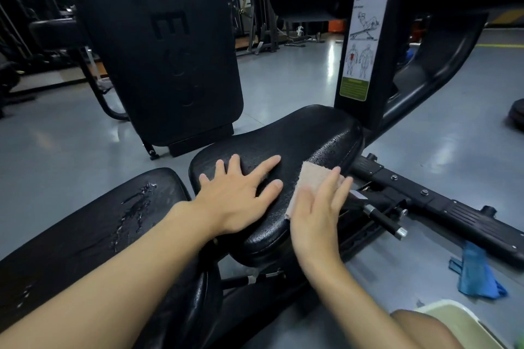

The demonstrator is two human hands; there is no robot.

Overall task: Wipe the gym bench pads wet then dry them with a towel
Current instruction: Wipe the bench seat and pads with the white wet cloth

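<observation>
The seat pad [297, 136] is black leather-like vinyl, finely grained and glossy, with wet drops beading near its right edge. The longer pad [85, 221] has the same skin, streaked with water. The beige cloth [312, 178] looks soft and matt, as does the blue towel [476, 272]. The frame [453, 207] is matt black metal. The grey floor [283, 79] shines.

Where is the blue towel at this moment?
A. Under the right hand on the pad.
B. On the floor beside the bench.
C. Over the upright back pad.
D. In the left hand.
B: the blue towel lies crumpled on the floor; the right hand presses a beige cloth, not the towel.
</observation>
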